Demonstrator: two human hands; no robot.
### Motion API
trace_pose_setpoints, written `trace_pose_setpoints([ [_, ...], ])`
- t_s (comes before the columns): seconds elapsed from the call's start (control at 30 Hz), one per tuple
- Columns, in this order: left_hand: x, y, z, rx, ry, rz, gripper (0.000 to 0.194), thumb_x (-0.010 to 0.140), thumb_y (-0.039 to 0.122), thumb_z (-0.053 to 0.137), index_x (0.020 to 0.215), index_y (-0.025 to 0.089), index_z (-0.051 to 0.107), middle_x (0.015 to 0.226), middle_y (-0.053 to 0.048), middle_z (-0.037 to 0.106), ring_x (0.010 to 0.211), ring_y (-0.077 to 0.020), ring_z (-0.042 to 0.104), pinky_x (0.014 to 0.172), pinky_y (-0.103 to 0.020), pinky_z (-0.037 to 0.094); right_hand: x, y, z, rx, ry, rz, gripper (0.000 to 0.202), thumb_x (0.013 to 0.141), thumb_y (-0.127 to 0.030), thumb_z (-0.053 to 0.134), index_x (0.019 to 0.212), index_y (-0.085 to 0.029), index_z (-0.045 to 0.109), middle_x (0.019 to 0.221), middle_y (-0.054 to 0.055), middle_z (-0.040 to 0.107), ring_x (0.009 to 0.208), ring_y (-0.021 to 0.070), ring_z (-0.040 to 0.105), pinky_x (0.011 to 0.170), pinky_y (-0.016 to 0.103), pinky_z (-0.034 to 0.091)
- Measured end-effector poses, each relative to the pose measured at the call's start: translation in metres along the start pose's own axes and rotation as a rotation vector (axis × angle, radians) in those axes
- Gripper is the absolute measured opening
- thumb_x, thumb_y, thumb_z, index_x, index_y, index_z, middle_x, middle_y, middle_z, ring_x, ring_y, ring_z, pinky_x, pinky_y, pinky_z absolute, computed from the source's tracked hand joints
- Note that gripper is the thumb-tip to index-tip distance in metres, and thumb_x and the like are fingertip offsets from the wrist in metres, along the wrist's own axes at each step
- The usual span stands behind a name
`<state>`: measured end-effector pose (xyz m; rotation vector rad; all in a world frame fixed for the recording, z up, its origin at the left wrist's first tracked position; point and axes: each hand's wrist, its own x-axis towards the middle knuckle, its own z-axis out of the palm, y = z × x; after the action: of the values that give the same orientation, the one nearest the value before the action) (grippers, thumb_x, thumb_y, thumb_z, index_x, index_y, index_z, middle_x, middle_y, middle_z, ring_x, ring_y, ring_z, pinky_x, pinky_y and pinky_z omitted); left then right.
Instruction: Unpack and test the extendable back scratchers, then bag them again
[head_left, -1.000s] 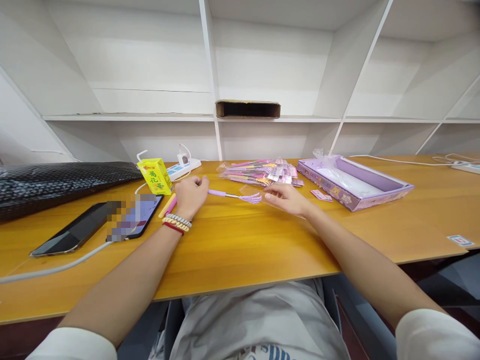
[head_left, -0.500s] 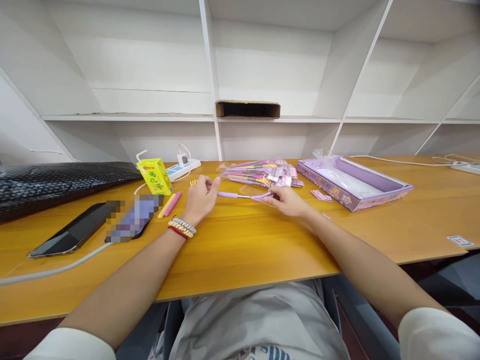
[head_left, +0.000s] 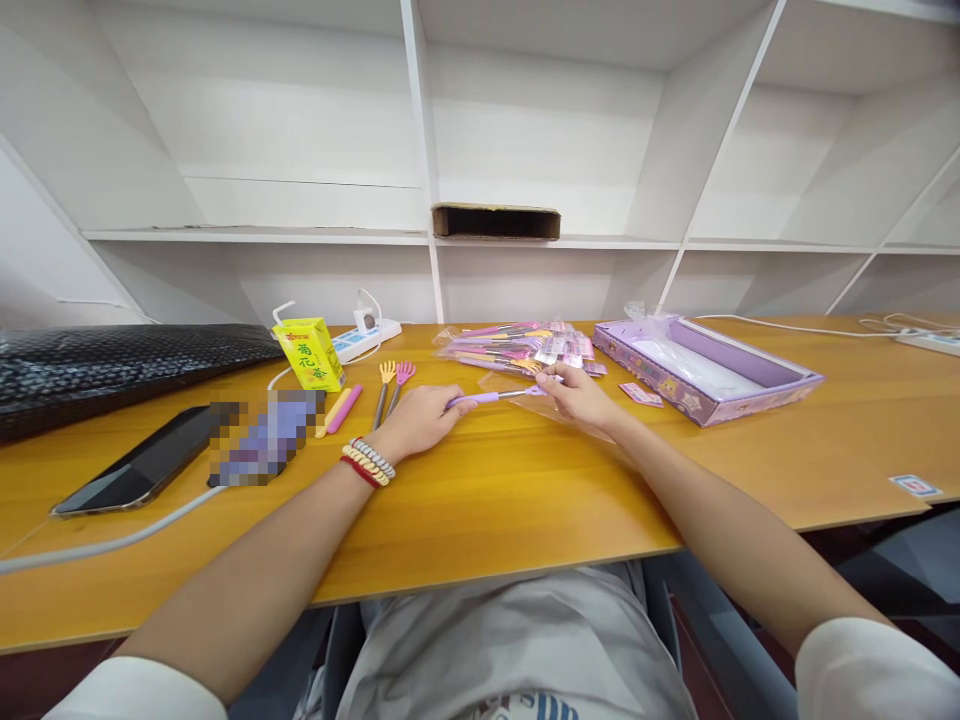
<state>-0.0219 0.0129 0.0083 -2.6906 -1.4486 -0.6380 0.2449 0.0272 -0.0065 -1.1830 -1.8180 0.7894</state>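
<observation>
A purple stick with a metal rod [head_left: 491,397] lies level between my hands, above the table. My left hand [head_left: 424,415] is closed on its purple handle, and my right hand [head_left: 571,393] grips its far end. Clear plastic film hangs by my right fingers. Beside my left hand lie a yellow hand-shaped piece [head_left: 387,372] and a pink one [head_left: 405,372] on grey rods. Behind my hands is a pile of packaged pink and yellow sticks [head_left: 517,345]. Two loose tubes, yellow and pink [head_left: 346,408], lie further left.
A purple box [head_left: 705,375] and a small pink card [head_left: 640,394] are on the right. On the left are a yellow drink carton [head_left: 311,355], a power strip [head_left: 367,340], two phones, a cable and a black bag. White shelves stand behind.
My left hand has moved down and slightly right along with the stick's handle, uncovering the two hand-shaped pieces. My right hand has risen slightly, and the stick's tilt has changed.
</observation>
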Motion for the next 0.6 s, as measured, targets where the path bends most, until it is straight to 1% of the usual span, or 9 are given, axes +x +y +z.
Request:
trace_pose_setpoints([
  [0.1,-0.0004,0.0004,-0.0002,0.076,-0.026,-0.004,0.046,0.090,0.050,0.027,0.076,0.020,0.059,0.074,-0.005,0.065,0.067,-0.0186,0.058,0.060,-0.028,0.035,-0.0007,-0.0013,-0.0025,-0.090,-0.060,0.014,0.047,0.079,-0.062,0.041,0.067,-0.018,0.047,0.049,-0.004,0.038,0.045,0.0087,0.034,0.046,0.023,0.025],
  [0.2,-0.0004,0.0016,-0.0002,0.141,-0.035,-0.025,0.049,0.090,0.051,0.025,0.071,0.020,0.058,0.072,-0.007,0.065,0.066,-0.0200,0.059,0.057,-0.028,0.032,-0.0012,-0.0016,-0.0031,-0.181,-0.107,-0.005,0.049,0.081,-0.062,0.037,0.063,-0.017,0.046,0.052,-0.003,0.044,0.048,0.0095,0.038,0.048,0.024,0.027],
  [0.27,-0.0002,0.0025,0.0006,0.163,-0.034,-0.046,0.050,0.090,0.051,0.025,0.071,0.019,0.059,0.072,-0.007,0.066,0.066,-0.0204,0.059,0.057,-0.028,0.031,-0.0014,-0.0019,-0.0024,-0.239,-0.103,-0.066,0.049,0.081,-0.061,0.040,0.067,-0.016,0.051,0.056,-0.001,0.048,0.052,0.0102,0.041,0.050,0.023,0.029],
  [0.37,0.0004,0.0027,0.0028,0.161,-0.039,-0.068,0.053,0.089,0.053,0.023,0.070,0.020,0.060,0.070,-0.008,0.066,0.065,-0.0205,0.059,0.056,-0.028,0.031,-0.0014,-0.0031,-0.0010,-0.299,-0.086,-0.209,0.044,0.079,-0.057,0.048,0.080,-0.015,0.060,0.065,0.000,0.053,0.059,0.0112,0.044,0.055,0.023,0.031],
  [0.47,0.0008,0.0011,0.0049,0.125,-0.048,-0.073,0.055,0.089,0.053,0.023,0.067,0.020,0.060,0.066,-0.007,0.065,0.062,-0.0201,0.058,0.055,-0.029,0.029,-0.0014,-0.0042,-0.0004,-0.320,-0.095,-0.334,0.039,0.083,-0.050,0.047,0.084,-0.015,0.064,0.070,0.003,0.058,0.063,0.0123,0.048,0.059,0.024,0.033],
  [0.53,0.0008,-0.0003,0.0053,0.094,-0.053,-0.071,0.053,0.089,0.053,0.024,0.066,0.020,0.060,0.065,-0.006,0.065,0.061,-0.0194,0.057,0.054,-0.028,0.029,-0.0013,-0.0038,-0.0006,-0.325,-0.115,-0.370,0.037,0.085,-0.046,0.046,0.084,-0.015,0.066,0.071,0.003,0.060,0.064,0.0122,0.049,0.060,0.024,0.034],
  [0.6,0.0005,-0.0007,0.0047,0.067,-0.059,-0.067,0.051,0.089,0.052,0.026,0.066,0.020,0.059,0.066,-0.006,0.064,0.061,-0.0185,0.056,0.055,-0.028,0.030,-0.0012,-0.0023,-0.0009,-0.339,-0.135,-0.364,0.036,0.085,-0.045,0.045,0.085,-0.015,0.066,0.070,0.003,0.060,0.061,0.0113,0.048,0.059,0.023,0.034],
])
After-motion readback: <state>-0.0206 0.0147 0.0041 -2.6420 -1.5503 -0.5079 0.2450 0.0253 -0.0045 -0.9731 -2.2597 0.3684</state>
